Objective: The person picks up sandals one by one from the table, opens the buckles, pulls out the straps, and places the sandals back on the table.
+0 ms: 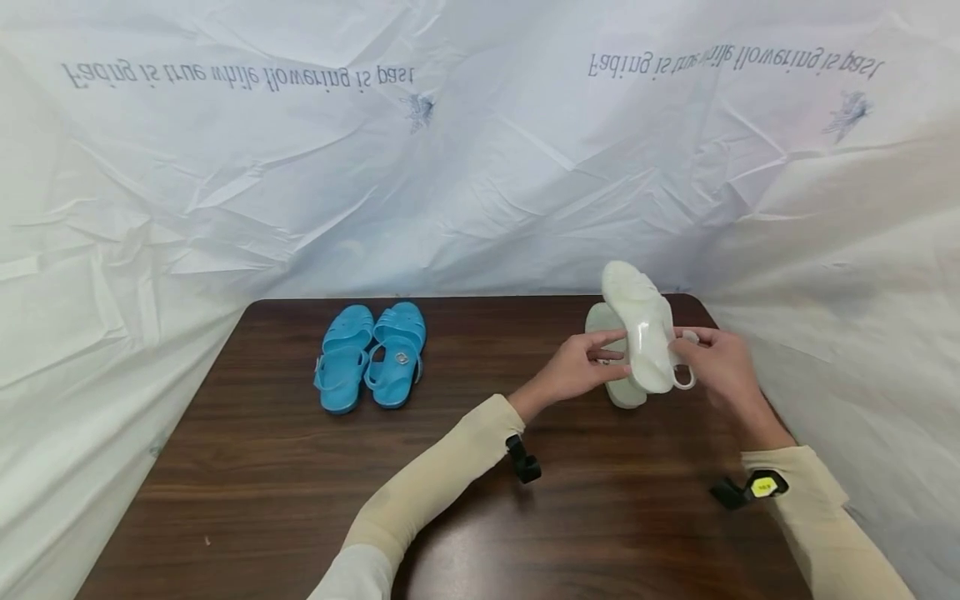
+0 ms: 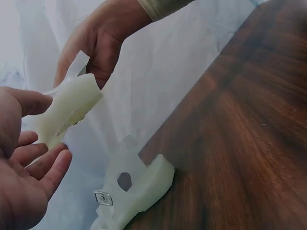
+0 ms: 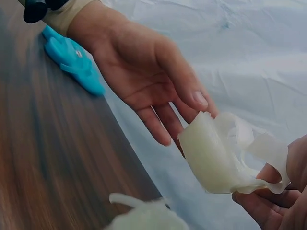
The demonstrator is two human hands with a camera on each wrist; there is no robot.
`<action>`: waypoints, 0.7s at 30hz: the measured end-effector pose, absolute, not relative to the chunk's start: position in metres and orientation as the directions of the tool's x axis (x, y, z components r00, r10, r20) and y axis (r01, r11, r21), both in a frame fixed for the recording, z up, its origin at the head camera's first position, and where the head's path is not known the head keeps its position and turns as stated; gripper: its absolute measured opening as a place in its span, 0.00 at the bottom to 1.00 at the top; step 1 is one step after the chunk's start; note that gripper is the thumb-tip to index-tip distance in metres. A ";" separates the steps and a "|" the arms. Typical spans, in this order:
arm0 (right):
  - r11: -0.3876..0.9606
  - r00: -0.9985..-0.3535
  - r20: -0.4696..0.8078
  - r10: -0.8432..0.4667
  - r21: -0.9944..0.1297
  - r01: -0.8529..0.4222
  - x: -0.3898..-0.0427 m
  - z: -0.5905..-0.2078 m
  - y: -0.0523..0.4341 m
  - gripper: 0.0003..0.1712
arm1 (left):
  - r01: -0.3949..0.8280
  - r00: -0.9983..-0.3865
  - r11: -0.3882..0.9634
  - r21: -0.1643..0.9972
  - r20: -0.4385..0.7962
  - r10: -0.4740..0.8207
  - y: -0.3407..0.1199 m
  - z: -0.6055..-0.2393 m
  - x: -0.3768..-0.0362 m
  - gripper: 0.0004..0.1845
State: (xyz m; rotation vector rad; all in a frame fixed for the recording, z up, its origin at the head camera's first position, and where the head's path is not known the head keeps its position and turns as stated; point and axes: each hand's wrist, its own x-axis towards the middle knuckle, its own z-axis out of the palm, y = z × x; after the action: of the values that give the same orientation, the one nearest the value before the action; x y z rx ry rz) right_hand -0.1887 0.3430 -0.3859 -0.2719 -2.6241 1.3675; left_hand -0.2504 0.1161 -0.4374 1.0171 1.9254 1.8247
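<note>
A white translucent sandal (image 1: 647,333) is held tilted above the table's far right corner. My right hand (image 1: 712,360) grips it at the heel strap, fingers curled round the strap (image 3: 268,158). My left hand (image 1: 588,360) reaches in from the left with fingers fairly straight, its fingertips (image 3: 199,98) touching the sandal's edge. In the left wrist view the raised sandal (image 2: 67,108) lies between the left hand (image 2: 33,143) and the right hand (image 2: 98,45). A second white sandal (image 1: 625,392) lies on the table under the raised one, buckle (image 2: 103,197) showing.
A pair of blue sandals (image 1: 371,354) lies side by side at the far left-middle of the dark wooden table (image 1: 300,467). Creased white sheeting (image 1: 480,167) hangs behind and at both sides. The table's right edge is close to the right hand.
</note>
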 end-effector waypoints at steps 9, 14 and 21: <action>0.617 -0.947 0.079 0.312 -0.775 0.139 -0.199 -0.399 0.389 0.27 | 0.320 -0.676 -0.031 0.947 0.251 0.693 0.134 -0.439 -0.251 0.30; 0.622 -0.942 0.058 0.331 -0.764 0.171 -0.205 -0.407 0.406 0.27 | 0.312 -0.677 -0.023 0.950 0.239 0.696 0.132 -0.445 -0.246 0.27; 0.674 -0.946 0.070 0.317 -0.718 0.173 -0.213 -0.430 0.422 0.26 | 0.292 -0.689 -0.016 0.956 0.222 0.690 0.126 -0.454 -0.242 0.23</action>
State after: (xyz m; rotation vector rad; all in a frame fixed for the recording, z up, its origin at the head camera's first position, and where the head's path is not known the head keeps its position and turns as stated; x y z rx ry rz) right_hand -0.2129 0.4225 -0.4302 -0.3989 -2.6984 1.1294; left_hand -0.2421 0.1261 -0.4543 1.0264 1.9478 1.7569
